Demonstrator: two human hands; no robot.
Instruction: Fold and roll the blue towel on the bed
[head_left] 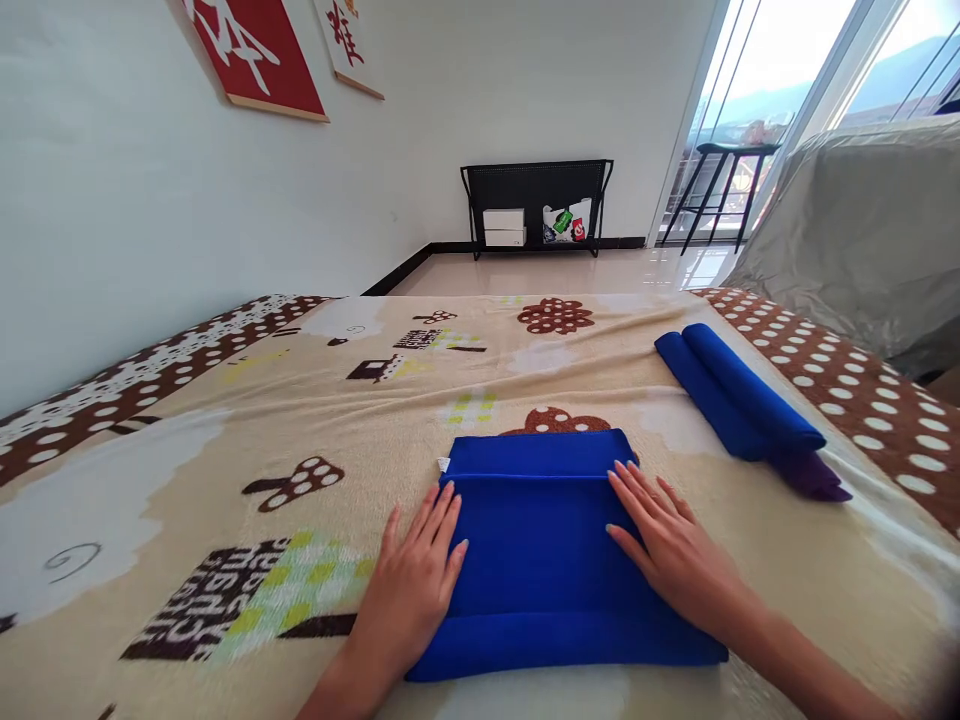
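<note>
So we're looking down at a folded blue towel point(540, 540) that's lying flat on the patterned blanket point(225, 430), right in front of us at about 12 o'clock. Our left hand point(416, 580) is resting on the towel's left edge, fingers spread out flat and relaxed, not gripping anything, just pressing down. Our right hand point(667, 550) is doing the same over on the right edge, fingers stretched open and lying flat on the cloth. Up at roughly 2 o'clock, well apart from the hands, a rolled blue towel point(739, 395) is sitting on the blanket with something purple point(814, 475) poking out at its near end. Way off at 12 o'clock a black shelf point(536, 205) is standing against the wall.
</note>
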